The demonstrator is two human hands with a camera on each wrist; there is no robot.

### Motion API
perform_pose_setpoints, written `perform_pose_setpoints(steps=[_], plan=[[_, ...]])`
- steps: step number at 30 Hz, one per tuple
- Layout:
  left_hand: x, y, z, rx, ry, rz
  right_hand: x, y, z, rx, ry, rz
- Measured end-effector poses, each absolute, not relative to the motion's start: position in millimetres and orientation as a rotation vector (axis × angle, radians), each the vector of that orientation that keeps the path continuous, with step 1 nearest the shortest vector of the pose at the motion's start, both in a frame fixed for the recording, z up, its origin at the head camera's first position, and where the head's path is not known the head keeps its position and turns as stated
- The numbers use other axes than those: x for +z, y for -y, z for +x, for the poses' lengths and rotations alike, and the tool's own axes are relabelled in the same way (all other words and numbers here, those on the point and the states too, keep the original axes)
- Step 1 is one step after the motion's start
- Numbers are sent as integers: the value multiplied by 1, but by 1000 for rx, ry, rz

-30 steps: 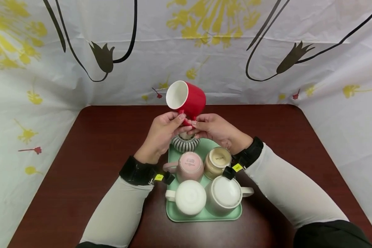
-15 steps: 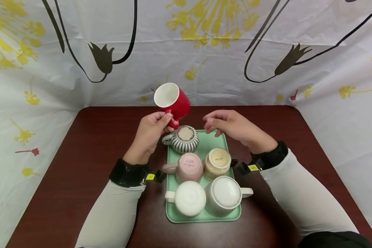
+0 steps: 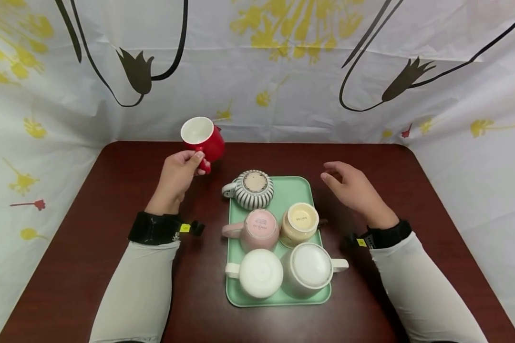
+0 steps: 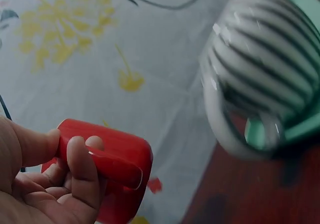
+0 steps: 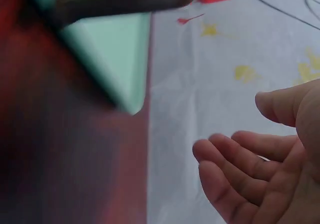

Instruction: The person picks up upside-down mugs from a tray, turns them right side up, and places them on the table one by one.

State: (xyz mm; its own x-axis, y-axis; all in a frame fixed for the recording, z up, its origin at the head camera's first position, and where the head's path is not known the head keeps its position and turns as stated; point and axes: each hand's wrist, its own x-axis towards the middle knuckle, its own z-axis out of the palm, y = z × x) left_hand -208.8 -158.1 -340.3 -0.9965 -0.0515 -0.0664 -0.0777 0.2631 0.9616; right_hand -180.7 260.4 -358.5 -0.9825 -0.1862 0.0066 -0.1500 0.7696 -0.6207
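Five mugs sit inverted on green tray (image 3: 289, 190), lower centre. Sixth, red mug (image 3: 202, 137), upper left: left hand (image 3: 177, 175) grips its handle; right hand (image 3: 355, 190) loose-fingered, holding nothing.

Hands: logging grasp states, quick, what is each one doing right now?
Left hand: holds the red mug by its handle.
Right hand: open, holding nothing.

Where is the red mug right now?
In the head view the red mug is held up by its handle in the left hand, over the table's far left part, left of the striped mug on the green tray.
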Motion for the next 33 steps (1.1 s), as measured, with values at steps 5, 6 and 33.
perform_pose_setpoints(steps=[5,6,33], plan=[[-354,166,-221,1833,-2474,-231,-378,-269,-180,-934,-3019,-271],[-357,167,-224,1830,-2470,-249,-380,-270,-180,-913,-3035,-263],[-396,182,-245,1772,-2591,-393,-395,-274,-190,-714,-3066,-296]])
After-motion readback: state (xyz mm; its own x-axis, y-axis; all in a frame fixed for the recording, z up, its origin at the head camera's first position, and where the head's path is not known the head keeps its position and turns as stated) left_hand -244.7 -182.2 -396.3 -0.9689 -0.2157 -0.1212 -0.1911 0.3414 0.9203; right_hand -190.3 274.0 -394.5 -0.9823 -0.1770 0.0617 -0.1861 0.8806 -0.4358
